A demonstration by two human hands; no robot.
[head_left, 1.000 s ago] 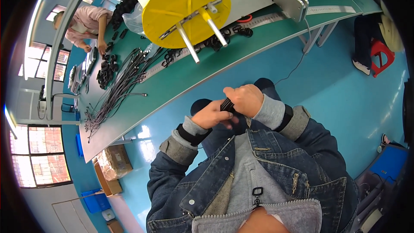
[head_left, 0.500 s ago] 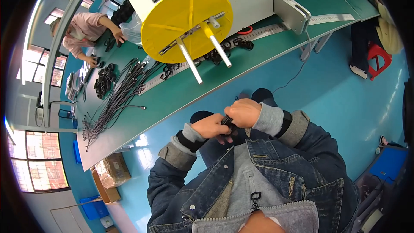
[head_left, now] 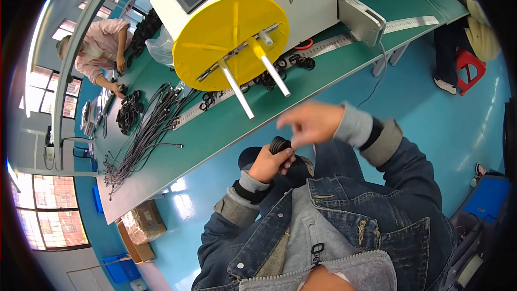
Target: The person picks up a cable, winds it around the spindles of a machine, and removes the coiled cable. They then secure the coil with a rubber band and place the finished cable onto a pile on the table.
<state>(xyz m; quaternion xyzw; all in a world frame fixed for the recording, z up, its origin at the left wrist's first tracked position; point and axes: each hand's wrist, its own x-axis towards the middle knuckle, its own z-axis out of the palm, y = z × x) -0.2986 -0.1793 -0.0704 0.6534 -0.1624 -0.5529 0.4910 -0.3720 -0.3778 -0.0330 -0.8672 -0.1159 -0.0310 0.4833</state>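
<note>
My left hand [head_left: 268, 164] is closed around a coiled black cable [head_left: 279, 144], its thumb pressed along the side of the coil. Just above and to the right hovers my right hand [head_left: 313, 123], slightly smeared by motion. Its fingers are apart and I see nothing in them; the lower fingertips come close to the coil, and whether they touch it I cannot tell. Both hands are over my lap, in front of the table edge. Beyond them stands a white winding machine [head_left: 318, 8] with a yellow disc [head_left: 215, 43] and metal rods [head_left: 273, 73].
On the green table [head_left: 215, 124] lie a bundle of dark cables [head_left: 145, 132], a pile of black coils [head_left: 129, 110], more coils under the disc, and a long ruler [head_left: 412, 23]. A co-worker [head_left: 105, 48] works at the far left. A red stool [head_left: 470, 70] stands right.
My right hand has come off the coiled cable, moving up and opening its fingers. The left hand keeps the coil, now turned more upright. The co-worker's hands have shifted.
</note>
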